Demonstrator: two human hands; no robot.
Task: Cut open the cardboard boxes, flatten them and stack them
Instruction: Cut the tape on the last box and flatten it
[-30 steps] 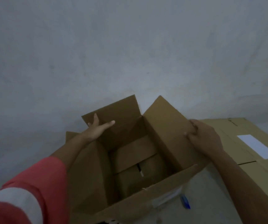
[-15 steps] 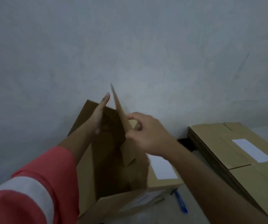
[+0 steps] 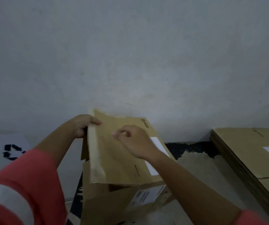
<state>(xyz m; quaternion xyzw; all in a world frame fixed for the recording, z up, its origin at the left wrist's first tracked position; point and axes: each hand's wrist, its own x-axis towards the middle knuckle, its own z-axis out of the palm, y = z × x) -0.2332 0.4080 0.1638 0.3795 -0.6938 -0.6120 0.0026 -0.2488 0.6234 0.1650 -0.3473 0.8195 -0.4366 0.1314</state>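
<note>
- Held box (image 3: 122, 159), nearly flat, tilted up, left of flat stack (image 3: 244, 151).
- Gripped its top-left edge w/ left hand (image 3: 83, 125); laid right hand (image 3: 135, 142), curled, on front; hold unclear.
- Prob. light, stiff, floppy at flaps; best taken by edges.

One brown cardboard box (image 3: 111, 163) collapsed nearly flat, tilted up off the floor, pale tape strip down left edge, white label and PICO print on face, loose flaps below. Well right: stack of flattened brown cardboard boxes (image 3: 241, 143), white label on top.
</note>
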